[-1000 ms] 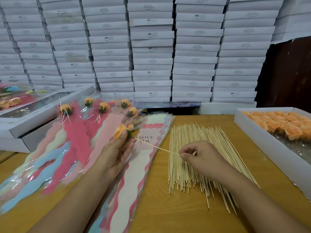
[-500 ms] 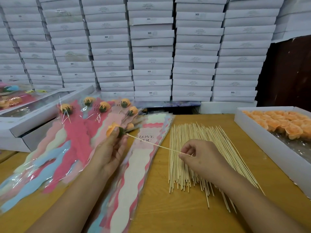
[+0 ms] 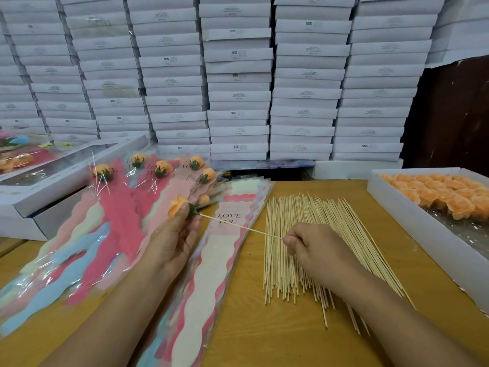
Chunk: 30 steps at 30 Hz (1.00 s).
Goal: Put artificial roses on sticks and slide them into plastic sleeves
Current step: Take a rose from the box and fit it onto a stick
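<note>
Holding: left hand [image 3: 172, 242] grips rose [image 3: 177, 205]; right hand [image 3: 315, 245] pinches stick [image 3: 238, 225] end.
Axis: stick slants from rose toward right hand, over sleeves [image 3: 211, 260].

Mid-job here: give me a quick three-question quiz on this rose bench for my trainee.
1. True or false: the right hand pinches a stick whose other end sits in the rose held by the left hand.
2. Where is the tray of loose roses? A) left of the stick pile B) right of it C) on the stacked boxes
3. Fill in: the top empty sleeve reads "LOVE ___".

Key: 1 true; 2 B; 3 YOU.
</note>
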{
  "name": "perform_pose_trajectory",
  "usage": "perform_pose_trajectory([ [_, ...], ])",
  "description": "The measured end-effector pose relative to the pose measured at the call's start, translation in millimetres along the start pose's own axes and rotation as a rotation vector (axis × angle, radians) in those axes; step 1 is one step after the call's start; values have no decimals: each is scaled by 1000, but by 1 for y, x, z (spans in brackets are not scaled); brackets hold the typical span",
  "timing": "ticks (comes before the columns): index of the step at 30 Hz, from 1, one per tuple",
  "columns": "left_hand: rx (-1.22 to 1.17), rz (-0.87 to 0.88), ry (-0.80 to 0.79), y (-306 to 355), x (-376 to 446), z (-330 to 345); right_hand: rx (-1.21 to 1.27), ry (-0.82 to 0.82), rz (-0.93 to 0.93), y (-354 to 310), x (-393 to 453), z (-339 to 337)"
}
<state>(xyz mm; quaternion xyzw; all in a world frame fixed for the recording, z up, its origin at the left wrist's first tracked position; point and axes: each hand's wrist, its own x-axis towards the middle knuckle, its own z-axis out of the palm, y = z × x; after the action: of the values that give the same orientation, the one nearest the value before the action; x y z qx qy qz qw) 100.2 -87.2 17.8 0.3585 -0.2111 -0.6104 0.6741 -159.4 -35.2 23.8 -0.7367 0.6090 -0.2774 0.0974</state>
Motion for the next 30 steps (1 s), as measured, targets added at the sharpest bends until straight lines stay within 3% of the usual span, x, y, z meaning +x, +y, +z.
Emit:
perform_pose_trajectory([
  [8,15,9,-23,0,-3,2,-25,-29,9,2,0,2],
  [23,5,-7,15,2,-2,1,68,104,17,0,1,6],
  [30,0,-7,15,1,-2,1,106,90,-4,0,1,4],
])
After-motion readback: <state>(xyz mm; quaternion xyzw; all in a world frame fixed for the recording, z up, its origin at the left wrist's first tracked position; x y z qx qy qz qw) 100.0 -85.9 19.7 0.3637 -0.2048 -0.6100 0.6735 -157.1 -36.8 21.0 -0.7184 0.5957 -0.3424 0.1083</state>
